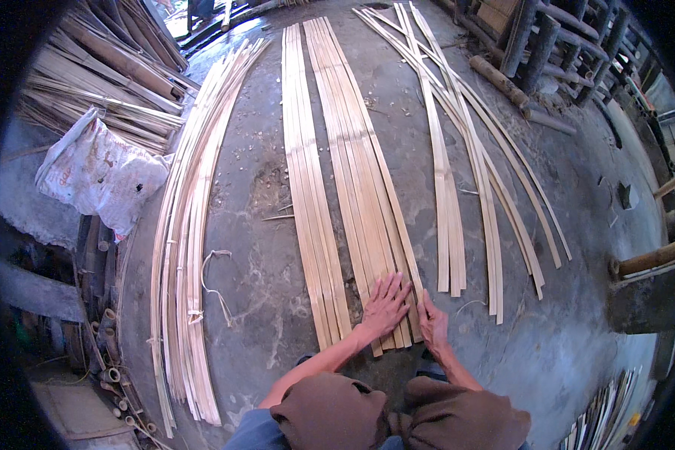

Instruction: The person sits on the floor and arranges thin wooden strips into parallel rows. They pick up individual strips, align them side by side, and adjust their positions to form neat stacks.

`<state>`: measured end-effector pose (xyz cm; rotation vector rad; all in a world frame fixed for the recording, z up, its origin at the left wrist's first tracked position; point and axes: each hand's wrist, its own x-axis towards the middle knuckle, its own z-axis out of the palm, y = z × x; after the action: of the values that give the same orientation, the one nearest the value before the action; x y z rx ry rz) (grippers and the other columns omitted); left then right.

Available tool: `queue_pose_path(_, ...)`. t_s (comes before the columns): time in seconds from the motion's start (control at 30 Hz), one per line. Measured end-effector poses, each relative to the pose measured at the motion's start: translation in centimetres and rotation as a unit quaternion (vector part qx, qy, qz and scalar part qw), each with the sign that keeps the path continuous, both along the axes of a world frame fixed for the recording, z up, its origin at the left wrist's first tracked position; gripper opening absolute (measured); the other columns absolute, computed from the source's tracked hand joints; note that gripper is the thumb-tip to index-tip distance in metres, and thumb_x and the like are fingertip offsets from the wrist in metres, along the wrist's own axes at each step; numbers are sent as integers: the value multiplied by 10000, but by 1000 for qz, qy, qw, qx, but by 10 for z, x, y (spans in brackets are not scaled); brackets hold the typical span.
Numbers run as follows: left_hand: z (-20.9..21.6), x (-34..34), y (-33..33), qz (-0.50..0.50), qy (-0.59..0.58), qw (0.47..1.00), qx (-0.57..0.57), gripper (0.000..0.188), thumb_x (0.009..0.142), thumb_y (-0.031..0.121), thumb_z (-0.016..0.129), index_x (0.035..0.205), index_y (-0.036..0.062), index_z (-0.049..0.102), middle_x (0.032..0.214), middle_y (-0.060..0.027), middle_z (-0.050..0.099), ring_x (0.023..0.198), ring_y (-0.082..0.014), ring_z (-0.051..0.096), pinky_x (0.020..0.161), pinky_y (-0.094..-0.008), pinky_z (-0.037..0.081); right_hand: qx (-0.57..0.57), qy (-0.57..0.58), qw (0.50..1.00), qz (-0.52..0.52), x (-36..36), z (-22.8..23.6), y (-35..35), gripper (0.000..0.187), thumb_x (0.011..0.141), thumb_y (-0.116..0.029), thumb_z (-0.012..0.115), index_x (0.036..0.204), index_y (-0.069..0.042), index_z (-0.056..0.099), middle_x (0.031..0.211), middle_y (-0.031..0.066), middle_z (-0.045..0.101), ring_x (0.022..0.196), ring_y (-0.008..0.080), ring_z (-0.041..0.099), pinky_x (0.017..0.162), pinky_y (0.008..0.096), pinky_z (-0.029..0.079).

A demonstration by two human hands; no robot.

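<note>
Your left hand (385, 307) rests, fingers slightly spread, on bamboo strips (356, 172) spanning twelve to five o'clock. At its four o'clock, your right hand (433, 324) curls against their edge; whether gripping, I can't tell.

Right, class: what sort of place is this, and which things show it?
Probably a bamboo workshop: long split strips lie side by side on a bare grey floor, with a tied bundle of strips to the left.

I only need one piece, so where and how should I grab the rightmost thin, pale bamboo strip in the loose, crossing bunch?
Probably pinch the thin, pale bamboo strip by its near end, coming from the right: it splays clear of the other strips there, while farther off they cross.
</note>
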<state>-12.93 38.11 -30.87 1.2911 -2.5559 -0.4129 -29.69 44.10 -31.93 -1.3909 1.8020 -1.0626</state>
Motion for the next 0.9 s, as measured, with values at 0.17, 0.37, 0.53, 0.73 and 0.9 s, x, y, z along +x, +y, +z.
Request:
queue_pose_path(0.17, -1, 3, 3, 12, -3, 1000, -8, 602, 994, 378, 512, 1529, 134, 383, 1621, -157, 267, 1519, -316, 200, 1232, -479, 108, 54, 46, 997, 28, 1, 7, 0, 430, 1010, -237, 569, 1416, -100, 543, 807, 273, 632, 657, 399, 657, 595, 439, 499)
queue_pose_path(0.37, -2, 1, 2, 32, 12, 999, 0, 559, 978, 341, 547, 1483, 126, 441, 1614, -166, 278, 1513, -318, 214, 1233, -456, 122, 75, 119, 989, 47, -3, 6, -7, 409, 1013, -261, 555, 1404, -140, 559, 765, 250, 616, 654, 366, 648, 593, 455, 492)
queue_pose_path(0.53, -3, 3, 1, 28, 36, 999, 11, 524, 981, 305, 545, 1453, 98, 453, 1597, -181, 300, 1493, -362, 249, 1224, -486, 167, 94, 195, 973, 76, -3, 9, -8, 428, 1020, -326, 522, 1419, -174, 543, 759, 188, 659, 699, 388, 660, 613, 505, 506)
queue_pose_path(0.73, -10, 4, 0, 33, 47, 998, 9, 499, 971, 284, 549, 1433, 106, 486, 1600, -160, 309, 1501, -343, 240, 1229, -469, 153, 130, 252, 954, 98, -5, 17, -15, 408, 1002, -325, 556, 1394, -212, 571, 780, 177, 667, 709, 394, 659, 597, 509, 493)
queue_pose_path(0.9, -10, 6, 0, 40, 72, 997, 2, 480, 964, 266, 559, 1413, 105, 504, 1595, -160, 319, 1499, -342, 245, 1231, -464, 157, 124, 308, 940, 78, -1, 20, -11, 421, 996, -375, 562, 1400, -256, 568, 774, 118, 604, 713, 340, 654, 589, 492, 498)
